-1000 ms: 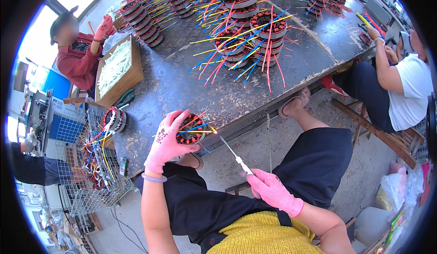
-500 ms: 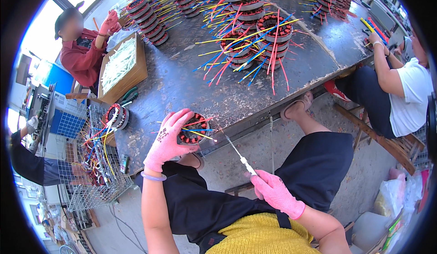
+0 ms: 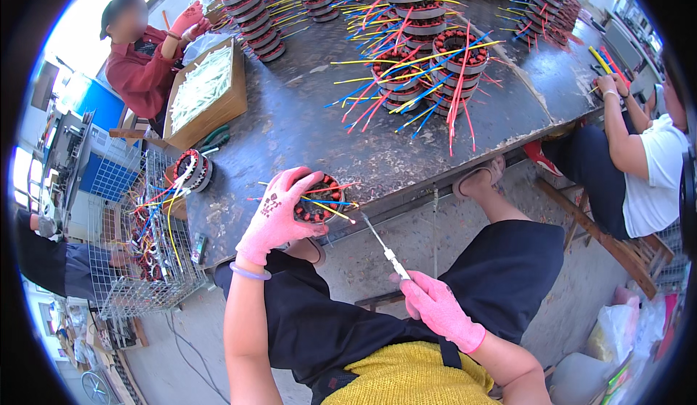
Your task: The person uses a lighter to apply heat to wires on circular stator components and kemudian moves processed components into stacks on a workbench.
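Observation:
My left hand (image 3: 279, 220), in a pink glove, is wrapped round the near left side of a motor stator (image 3: 335, 188) at the table's front edge. The stator is a ring with red and black windings; part of it is hidden by the hand. Blue, yellow and red wires stick out across it to the right. My right hand (image 3: 441, 309), also pink-gloved, is closed on a soldering iron (image 3: 393, 260) with a white collar and a thin metal shaft. The shaft slants up and left, its tip near the wire ends; whether they touch I cannot tell.
Stacks of wired stators (image 3: 410, 13) stand on the dark table (image 3: 305, 107). Another stator (image 3: 193, 171) and dark-handled pliers (image 3: 214, 138) lie left, near a cardboard box (image 3: 236, 89) of white sleeves. A wire basket (image 3: 156, 289) hangs left. One co-worker sits at left, another at right.
The whole view has shifted a little, so the table and stators appear farther right. Both hands keep their hold; the iron's tip stays close to the wire ends.

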`<state>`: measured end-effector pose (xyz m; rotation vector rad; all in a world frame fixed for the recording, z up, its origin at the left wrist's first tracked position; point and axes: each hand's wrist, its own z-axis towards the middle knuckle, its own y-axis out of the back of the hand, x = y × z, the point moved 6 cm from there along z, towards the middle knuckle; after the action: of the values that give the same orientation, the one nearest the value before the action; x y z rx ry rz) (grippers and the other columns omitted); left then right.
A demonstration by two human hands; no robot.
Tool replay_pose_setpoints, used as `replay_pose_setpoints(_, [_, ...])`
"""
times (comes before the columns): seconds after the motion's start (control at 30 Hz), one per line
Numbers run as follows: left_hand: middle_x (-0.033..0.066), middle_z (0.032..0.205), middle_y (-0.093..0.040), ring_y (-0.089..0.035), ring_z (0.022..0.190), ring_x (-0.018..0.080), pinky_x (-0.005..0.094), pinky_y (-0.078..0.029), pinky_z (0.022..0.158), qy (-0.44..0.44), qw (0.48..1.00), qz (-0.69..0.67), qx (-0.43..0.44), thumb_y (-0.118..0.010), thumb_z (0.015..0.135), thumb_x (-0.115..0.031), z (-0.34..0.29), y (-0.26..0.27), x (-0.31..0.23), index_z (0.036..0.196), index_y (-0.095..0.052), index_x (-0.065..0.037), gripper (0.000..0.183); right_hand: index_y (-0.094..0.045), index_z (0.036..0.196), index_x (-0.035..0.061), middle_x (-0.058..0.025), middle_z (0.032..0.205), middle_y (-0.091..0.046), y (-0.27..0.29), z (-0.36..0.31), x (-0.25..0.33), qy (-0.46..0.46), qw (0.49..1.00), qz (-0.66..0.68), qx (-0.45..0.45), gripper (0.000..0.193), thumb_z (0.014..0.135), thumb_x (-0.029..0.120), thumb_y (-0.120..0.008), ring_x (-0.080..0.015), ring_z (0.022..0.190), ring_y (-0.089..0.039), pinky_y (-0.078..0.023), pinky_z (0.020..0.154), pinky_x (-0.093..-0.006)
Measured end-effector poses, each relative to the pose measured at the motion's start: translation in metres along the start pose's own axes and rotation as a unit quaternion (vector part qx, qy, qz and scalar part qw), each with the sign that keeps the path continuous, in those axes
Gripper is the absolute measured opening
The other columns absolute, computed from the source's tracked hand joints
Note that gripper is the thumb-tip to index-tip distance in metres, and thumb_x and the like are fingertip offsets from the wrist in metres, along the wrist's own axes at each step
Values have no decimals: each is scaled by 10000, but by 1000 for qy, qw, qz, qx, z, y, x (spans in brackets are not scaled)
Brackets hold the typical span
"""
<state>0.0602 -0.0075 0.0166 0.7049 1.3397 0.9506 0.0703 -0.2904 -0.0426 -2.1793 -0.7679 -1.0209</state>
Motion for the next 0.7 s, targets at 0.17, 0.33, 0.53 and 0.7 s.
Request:
replay_pose_setpoints(0.17, [162,1354,-510,-473,1269,374,450,-381,1091,2,1000,-5,-6,-895,556,-238,-2,-1,3,1363,-547,-119,887,-597,1260,-5,18,696,-499,2,3,0,7,999,-48,-4,354,1030,245,-498,-55,597,-471,-415,567,-247])
replay_pose_setpoints(0.33, [163,1360,-508,-473,1274,377,455,-380,1093,-7,1000,2,-8,-900,558,-255,-1,-4,5,1369,-541,-124,897,-596,1264,-4,21,695,-498,3,2,1,2,999,-47,-3,354,1030,241,-497,-53,596,-472,-415,568,-244])
replay_pose_setpoints(0.53, [162,1363,-507,-470,1281,376,456,-376,1097,-2,1000,1,-6,-900,557,-257,-1,-3,5,1373,-542,-127,900,-599,1252,-6,11,690,-497,4,2,1,15,998,-59,-5,348,1031,241,-493,-56,592,-473,-413,566,-248])
replay_pose_setpoints(0.7, [159,1369,-503,-470,1284,372,450,-376,1098,5,1000,0,-2,-900,551,-249,-2,-3,6,1378,-542,-126,910,-603,1247,-4,5,685,-498,5,2,1,20,998,-60,-2,348,1031,246,-493,-58,592,-472,-411,563,-254])
